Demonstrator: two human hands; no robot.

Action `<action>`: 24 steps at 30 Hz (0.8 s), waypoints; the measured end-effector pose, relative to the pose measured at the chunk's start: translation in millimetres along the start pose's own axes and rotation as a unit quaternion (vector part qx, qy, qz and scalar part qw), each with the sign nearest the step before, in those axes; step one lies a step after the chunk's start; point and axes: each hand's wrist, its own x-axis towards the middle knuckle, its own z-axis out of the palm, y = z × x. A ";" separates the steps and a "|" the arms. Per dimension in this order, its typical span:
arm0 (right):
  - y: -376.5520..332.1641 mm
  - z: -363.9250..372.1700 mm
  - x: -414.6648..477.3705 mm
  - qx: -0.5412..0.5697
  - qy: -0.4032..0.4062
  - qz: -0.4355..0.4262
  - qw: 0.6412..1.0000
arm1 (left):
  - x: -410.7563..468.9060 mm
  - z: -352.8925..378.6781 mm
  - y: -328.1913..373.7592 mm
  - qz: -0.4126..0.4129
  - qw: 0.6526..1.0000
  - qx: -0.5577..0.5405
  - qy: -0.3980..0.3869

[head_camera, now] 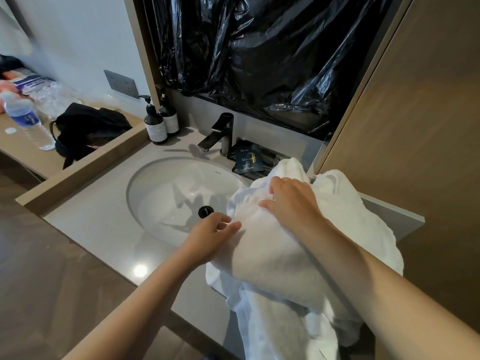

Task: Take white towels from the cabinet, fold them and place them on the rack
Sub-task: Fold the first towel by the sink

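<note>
Two grips on towel (272,258) — left hand (210,236) pinches edge | right hand (293,203) clutches top | towel overhangs counter (91,229)

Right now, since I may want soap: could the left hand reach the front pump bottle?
Probably yes, once it lets go: the left hand, pinching the towel edge over the sink, has nothing standing between it and the front pump bottle.

Two slender forearms, bare along their whole visible length, end in a bare left hand (211,236) and a bare right hand (288,201); the fingernails are too blurred to make out.
</note>
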 end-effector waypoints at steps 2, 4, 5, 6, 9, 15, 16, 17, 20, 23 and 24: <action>15.6 -7.5 -9.4 -0.045 -0.022 0.020 0.999 | 15.7 7.0 6.9 -0.014 1.000 -0.006 -0.014; 31.0 -14.6 -23.6 -0.068 -0.025 0.027 0.997 | 28.0 12.2 13.9 -0.025 0.999 -0.027 -0.019; 37.3 -17.3 -30.9 -0.071 -0.019 0.029 0.997 | 32.6 13.5 16.9 -0.030 0.999 -0.037 -0.017; 43.2 -19.6 -37.5 -0.070 -0.011 0.031 0.997 | 36.1 14.0 20.0 -0.031 0.999 -0.042 -0.011; 58.5 -25.3 -52.1 -0.057 -0.003 0.039 0.998 | 44.8 13.4 26.5 0.010 1.000 0.002 0.029; 75.2 -24.7 -67.4 -0.009 -0.024 0.019 0.999 | 45.0 10.8 32.4 0.021 0.998 -0.008 0.058; 76.6 -23.8 -68.6 -0.001 -0.024 0.011 1.000 | 44.8 11.1 32.3 0.020 0.998 -0.026 0.061; 77.8 -22.8 -69.6 0.007 -0.024 0.004 1.000 | 44.3 11.3 32.3 0.011 0.997 -0.051 0.059; 78.3 -21.0 -71.9 0.023 -0.022 -0.016 0.999 | 44.2 10.3 31.1 -0.021 0.995 -0.095 0.025; 79.0 -25.2 -73.1 0.069 0.026 -0.041 0.996 | 46.2 7.2 32.2 -0.020 0.994 -0.112 -0.004; 79.5 -28.6 -72.4 0.087 0.054 -0.049 0.994 | 46.6 5.3 34.1 -0.028 0.991 -0.129 -0.006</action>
